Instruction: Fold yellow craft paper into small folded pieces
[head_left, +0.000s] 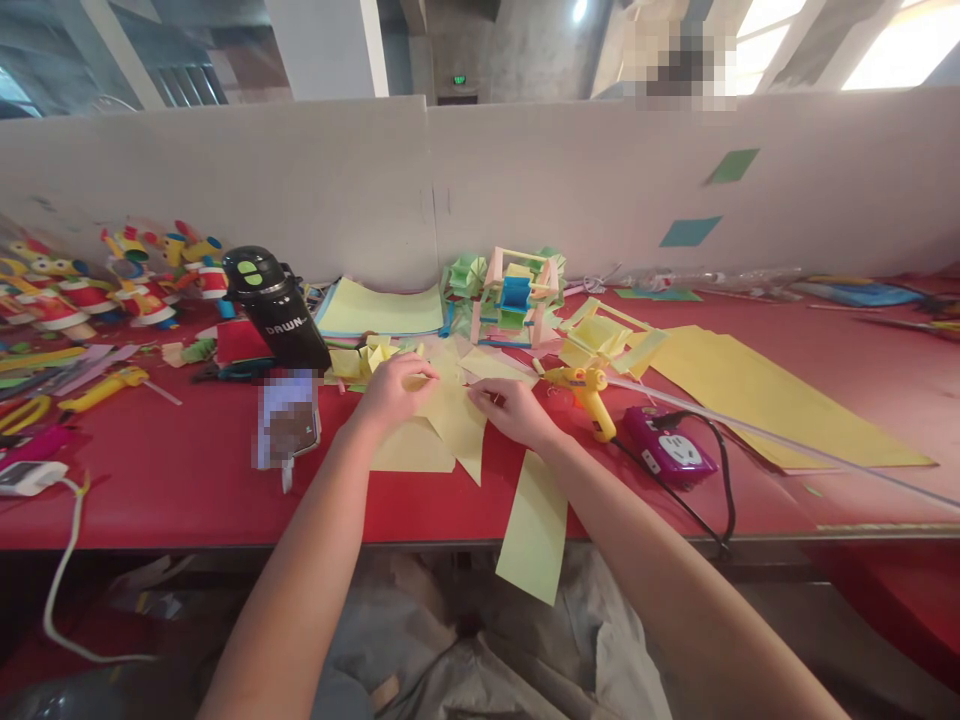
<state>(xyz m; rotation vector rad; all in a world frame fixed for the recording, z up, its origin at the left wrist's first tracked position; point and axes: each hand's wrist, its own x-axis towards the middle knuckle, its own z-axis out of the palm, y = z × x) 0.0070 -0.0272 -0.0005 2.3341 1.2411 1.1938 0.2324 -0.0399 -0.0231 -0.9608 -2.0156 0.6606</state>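
Sheets of pale yellow paper (459, 420) lie between the half-curled left hand (395, 392) and half-curled right hand (514, 407), grip unclear.

Red-topped table (450, 515) with yellow paper sheets (780, 400), black bottle (281, 315), purple socket block (670, 447), apparently a glue gun (589, 392)

Bright glare from upper-right windows (900, 45), soft indoor light, faint shadows, stretched, blurry edges
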